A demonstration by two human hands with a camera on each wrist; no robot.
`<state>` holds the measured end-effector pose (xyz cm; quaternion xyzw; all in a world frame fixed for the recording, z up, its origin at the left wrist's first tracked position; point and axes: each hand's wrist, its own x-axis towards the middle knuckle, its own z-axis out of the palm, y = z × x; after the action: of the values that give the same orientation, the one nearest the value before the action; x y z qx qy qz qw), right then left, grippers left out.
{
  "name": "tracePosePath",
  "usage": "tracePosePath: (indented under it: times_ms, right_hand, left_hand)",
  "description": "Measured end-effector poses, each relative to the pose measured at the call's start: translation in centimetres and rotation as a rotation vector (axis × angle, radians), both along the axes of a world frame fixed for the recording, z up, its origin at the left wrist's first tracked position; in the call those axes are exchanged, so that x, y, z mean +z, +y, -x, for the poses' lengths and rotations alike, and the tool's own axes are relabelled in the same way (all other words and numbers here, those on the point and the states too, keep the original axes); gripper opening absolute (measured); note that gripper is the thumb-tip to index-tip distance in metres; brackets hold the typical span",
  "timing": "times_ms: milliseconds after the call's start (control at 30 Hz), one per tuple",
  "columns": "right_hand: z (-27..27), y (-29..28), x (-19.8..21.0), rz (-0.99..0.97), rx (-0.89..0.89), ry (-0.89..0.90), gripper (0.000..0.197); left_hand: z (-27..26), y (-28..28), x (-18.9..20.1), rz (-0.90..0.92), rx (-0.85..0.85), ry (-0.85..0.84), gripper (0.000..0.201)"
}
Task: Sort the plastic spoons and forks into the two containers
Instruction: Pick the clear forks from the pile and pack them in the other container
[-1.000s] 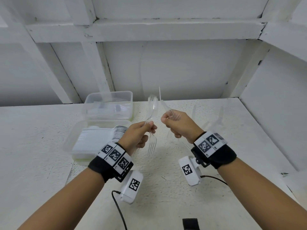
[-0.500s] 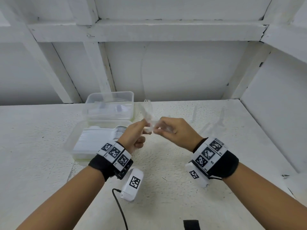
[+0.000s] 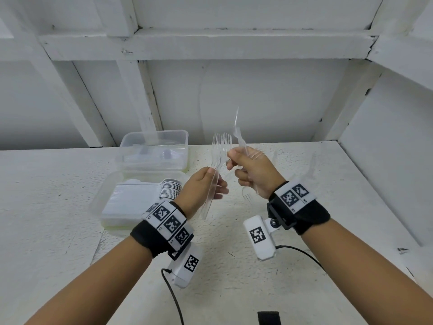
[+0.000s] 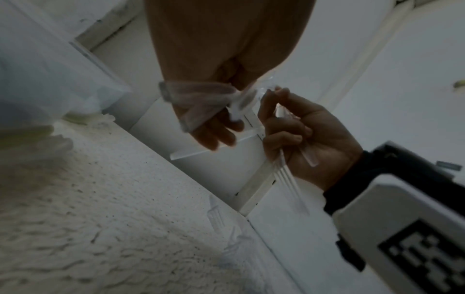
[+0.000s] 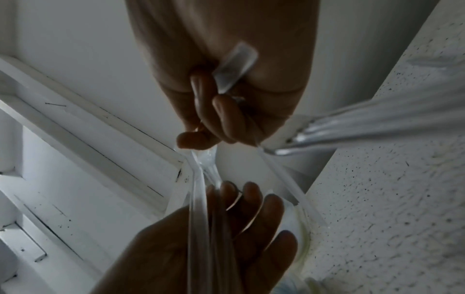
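Above the white, rough table (image 3: 234, 266), under white wall beams, both hands hold clear forks. The left hand (image 3: 201, 188) grips two forks (image 3: 219, 148), tines up; the right hand (image 3: 255, 172) clamps more cutlery (image 3: 241, 141), hard to count. The two containers (image 3: 154, 148) stand far left.

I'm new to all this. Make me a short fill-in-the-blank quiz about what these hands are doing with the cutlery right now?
1. The left hand holds clear plastic ____ with tines pointing up.
2. The nearer container holds a row of stacked ____.
3. Both containers stand to the ____ of the hands.
4. The right hand is ____ around cutlery.

Answers: forks; spoons; left; curled
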<state>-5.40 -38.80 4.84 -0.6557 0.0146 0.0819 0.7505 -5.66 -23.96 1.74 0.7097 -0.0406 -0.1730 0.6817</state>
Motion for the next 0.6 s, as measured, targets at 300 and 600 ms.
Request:
tracePosePath:
  times_ms: [300, 600]
  right_hand:
    - [0.2, -0.3, -0.5, -0.036, -0.002, 0.04, 0.012]
    - [0.6, -1.4, -0.6, -0.398, 0.102, 0.088, 0.023]
  left_hand:
    - [0.5, 0.4, 0.1, 0.007, -0.052, 0.082, 0.026]
    - [0.1, 0.6, 0.0, -0.066, 0.156, 0.045, 0.017]
